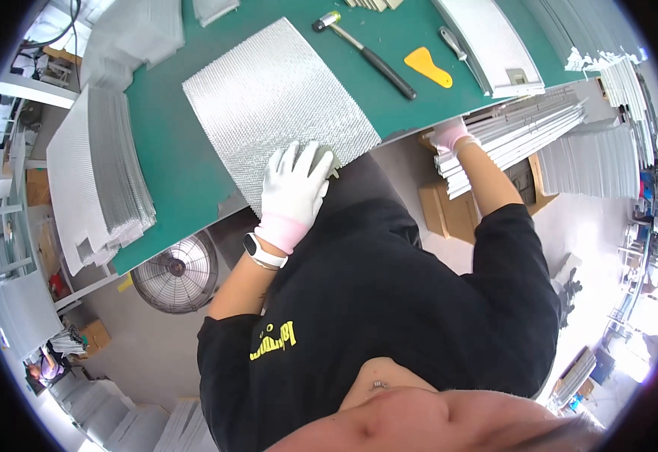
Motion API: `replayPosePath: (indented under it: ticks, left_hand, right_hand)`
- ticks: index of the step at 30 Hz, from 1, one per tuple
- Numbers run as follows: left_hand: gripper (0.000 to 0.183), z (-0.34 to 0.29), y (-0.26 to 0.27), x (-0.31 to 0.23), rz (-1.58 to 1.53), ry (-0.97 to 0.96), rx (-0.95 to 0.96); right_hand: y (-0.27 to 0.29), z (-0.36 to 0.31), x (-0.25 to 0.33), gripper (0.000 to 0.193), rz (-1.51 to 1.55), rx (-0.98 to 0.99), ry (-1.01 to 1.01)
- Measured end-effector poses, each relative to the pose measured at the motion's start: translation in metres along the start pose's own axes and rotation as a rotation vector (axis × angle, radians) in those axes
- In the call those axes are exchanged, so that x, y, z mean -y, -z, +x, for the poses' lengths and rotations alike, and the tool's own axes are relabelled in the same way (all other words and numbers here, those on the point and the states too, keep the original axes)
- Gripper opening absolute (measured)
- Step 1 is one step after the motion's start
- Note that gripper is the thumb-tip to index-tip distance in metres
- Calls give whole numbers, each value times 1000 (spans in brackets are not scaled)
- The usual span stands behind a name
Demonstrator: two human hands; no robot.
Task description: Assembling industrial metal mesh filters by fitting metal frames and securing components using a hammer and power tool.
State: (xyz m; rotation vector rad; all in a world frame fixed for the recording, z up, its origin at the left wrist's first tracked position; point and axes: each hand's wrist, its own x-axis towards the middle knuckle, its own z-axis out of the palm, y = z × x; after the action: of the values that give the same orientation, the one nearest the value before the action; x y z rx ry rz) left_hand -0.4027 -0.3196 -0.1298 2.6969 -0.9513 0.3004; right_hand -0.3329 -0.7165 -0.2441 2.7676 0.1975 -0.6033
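Wearer's chin (pixel 412 414) and black shirt (pixel 404 301) fill the foreground. Gloved left hand (pixel 293 184), fingers spread, rests on a silvery mesh panel (pixel 276 90) at the near edge of the green table (pixel 163 139). Right hand (pixel 448 135) is at stacked pale strips (pixel 521 139), grip unclear; a careless tug could spill them.

Left hand (pixel 297 181): white glove (pixel 287 200), pink cuff (pixel 282 232). Beneath it, the corrugated panel (pixel 276 90) is silver, finely ribbed. Beyond it, the mallet (pixel 378 64) shows black and yellow; the scraper (pixel 428 68), plain yellow. Right hand (pixel 447 134): white and pink, beside pale, striped stacked strips (pixel 525 143). Around the panel, the workbench top (pixel 175 166) is green.
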Motion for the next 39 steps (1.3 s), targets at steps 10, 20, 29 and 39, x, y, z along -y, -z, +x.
replayPosePath:
  ticks: [10, 20, 29, 39]
  left_hand:
    - [24, -3, 2, -5, -359, -279, -147]
    - [19, -8, -114, -31, -1070, 11, 274]
    - [31, 50, -157, -77, -735, -204, 421]
    - [43, -2, -127, -36, -1372, 322, 703]
  right_hand:
    - [-58, -6, -32, 21, -23, -296, 145]
    - [58, -90, -32, 10, 426, -592, 501]
    - [127, -123, 87, 19, 404, -222, 485]
    - [-44, -17, 59, 38, 31, 96, 235]
